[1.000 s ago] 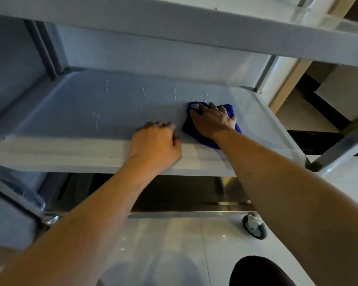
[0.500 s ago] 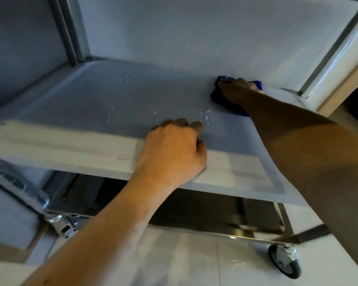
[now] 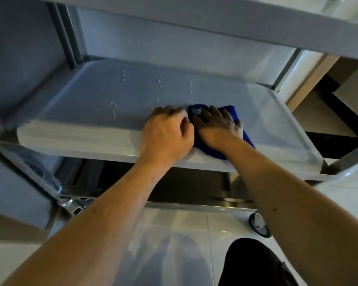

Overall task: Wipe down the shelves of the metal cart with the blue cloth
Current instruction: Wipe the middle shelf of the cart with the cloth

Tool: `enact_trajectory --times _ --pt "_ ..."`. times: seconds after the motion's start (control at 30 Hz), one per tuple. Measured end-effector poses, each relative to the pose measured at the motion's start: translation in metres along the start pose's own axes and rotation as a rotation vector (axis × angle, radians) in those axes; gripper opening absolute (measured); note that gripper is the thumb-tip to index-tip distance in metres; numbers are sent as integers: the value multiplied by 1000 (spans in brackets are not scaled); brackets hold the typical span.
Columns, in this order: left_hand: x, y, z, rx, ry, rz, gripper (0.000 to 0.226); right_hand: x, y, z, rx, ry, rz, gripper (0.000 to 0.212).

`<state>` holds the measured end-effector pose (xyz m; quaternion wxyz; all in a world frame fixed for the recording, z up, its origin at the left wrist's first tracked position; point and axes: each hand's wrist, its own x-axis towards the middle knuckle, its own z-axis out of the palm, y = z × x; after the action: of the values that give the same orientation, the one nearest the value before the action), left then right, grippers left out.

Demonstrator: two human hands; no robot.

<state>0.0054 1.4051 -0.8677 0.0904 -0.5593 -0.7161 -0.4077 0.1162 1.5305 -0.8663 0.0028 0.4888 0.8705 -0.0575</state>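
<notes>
At the left of centre the left hand (image 3: 165, 135) grips the front lip of the cart's middle shelf (image 3: 74, 112), fingers curled shut over the edge, seemingly steadying the cart. Water droplets (image 3: 157, 100) lie on the metal just above it in the frame. Touching it on the right, the right hand (image 3: 217, 124) lies flat on the blue cloth (image 3: 235, 113), fingers spread and pressing rather than pinching. The cloth looks soft, light and limp, so a flat palm should steer it best. Bunched, its long axis runs from centre frame down toward the lower right, ending at the shelf's front edge.
</notes>
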Motion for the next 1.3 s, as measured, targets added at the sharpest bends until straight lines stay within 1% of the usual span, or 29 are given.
enact_trajectory --times 0.13,0.2,0.33,0.43,0.6,0.77,0.83,0.93,1.03,1.17,1.23,1.3 --pt "-8 -3 -15 -6 104 -69 24 -48 -42 11 -5 80 -27 59" --pt "-14 -14 -24 31 119 -100 24 -59 -61 15 -7 120 -39 59" --pt "-14 -43 -42 97 32 -111 22 -54 -67 11 70 126 0 62" --pt "-5 -48 -47 155 -21 -123 22 -41 -63 11 71 100 -3 64" --pt "-2 -52 -43 209 -28 -110 26 5 -55 1 35 -4 22 64" --pt "-3 -55 -35 218 -44 -146 36 62 -47 -5 74 69 72 60" --pt "-4 -56 -34 212 -5 -145 37 91 -43 -8 78 67 78 59" --pt "-4 -58 -33 187 86 -167 38 138 -37 -13 58 65 108 64" --pt "-4 -59 -30 194 108 -184 45 177 -42 -16 46 68 117 68" --pt "-1 -58 -29 181 122 -208 46 211 -66 -14 62 68 61 74" --pt "-1 -57 -30 182 121 -214 47 217 -78 -12 31 55 -52 73" --pt "-1 -56 -31 184 118 -227 48 216 -89 -9 26 63 -173 66"
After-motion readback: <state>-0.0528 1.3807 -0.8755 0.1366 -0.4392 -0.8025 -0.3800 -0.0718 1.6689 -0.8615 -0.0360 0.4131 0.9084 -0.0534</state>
